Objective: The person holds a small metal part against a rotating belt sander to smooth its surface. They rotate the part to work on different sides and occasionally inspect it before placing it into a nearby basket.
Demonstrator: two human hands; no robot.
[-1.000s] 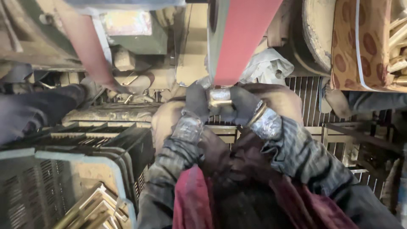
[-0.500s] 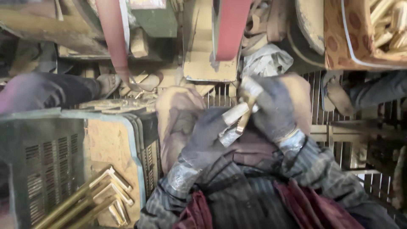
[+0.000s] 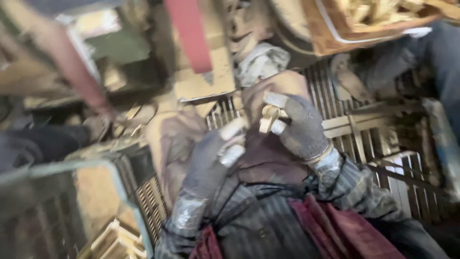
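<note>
Brass piece (image 3: 267, 118), small and pale yellow, sits in the right hand (image 3: 301, 128) near frame centre, above the person's lap. Shape unclear: frame is motion-blurred.

Right hand: grey glove with taped fingertips, grip closed around the brass piece, thumb and forefinger pinching it.

Left hand (image 3: 215, 156): also gloved and taped, just beside and below the right. Fingers curled loosely; whether anything is in that grip, cannot tell. Fingertips near the brass piece, contact not resolvable.

Surroundings:
- Red abrasive belt (image 3: 190, 33) running down from the top edge, above and left of the hands, well apart from them.
- Crumpled grey rag (image 3: 261, 62) lying between the belt and the hands.
- Green plastic crate (image 3: 72, 201) at lower left, holding yellow metal bars (image 3: 112, 240).
- Patterned tray (image 3: 330, 36) at upper right, filled with more yellow parts.
- Metal grating (image 3: 345, 96) underfoot at right.

Risks, as judged:
- The piece is small and the gloves are bulky; the pinch could slip, and a dropped piece could fall through the grating slots.
- If the belt is running, gloved fingertips or loose tape brought close could catch on it.
- A loose sleeve poses the same hazard.
</note>
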